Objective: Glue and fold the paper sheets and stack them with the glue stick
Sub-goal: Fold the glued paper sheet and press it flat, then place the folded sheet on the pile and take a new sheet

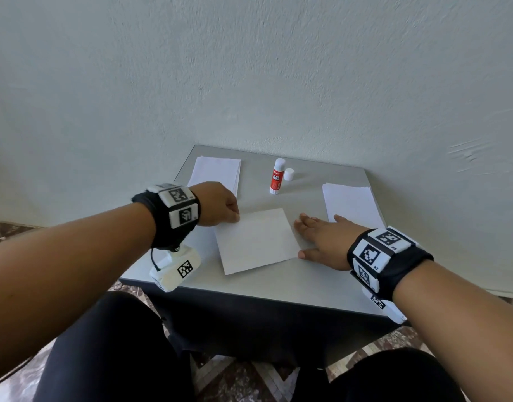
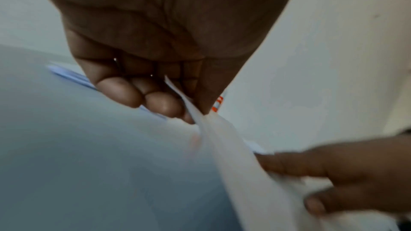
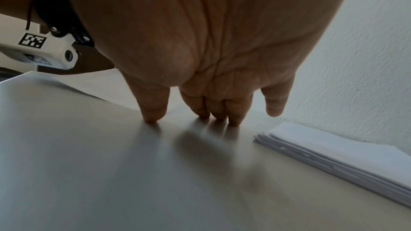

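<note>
Pinching the left edge of the sheet (image 1: 256, 240) between thumb and curled fingers (image 2: 163, 103), my left hand (image 1: 217, 203) has that edge lifted slightly off the table (image 1: 322, 285); the left wrist view, though blurred, shows the paper rising into the pinch. My right hand (image 1: 322, 240) lies flat with straight, spread fingers (image 3: 233, 111), the tips down on the table just beside the sheet's right edge, the thumb touching its near right corner. It holds nothing.

The sheet sits mid-table, turned a little. Behind it the glue stick (image 1: 277, 176) stands upright, uncapped, with its cap (image 1: 289, 174) just to the right. A paper stack (image 1: 216, 172) lies at the far left, partly behind my left hand, and a second stack (image 1: 351, 203) lies at the right, near my right hand.
</note>
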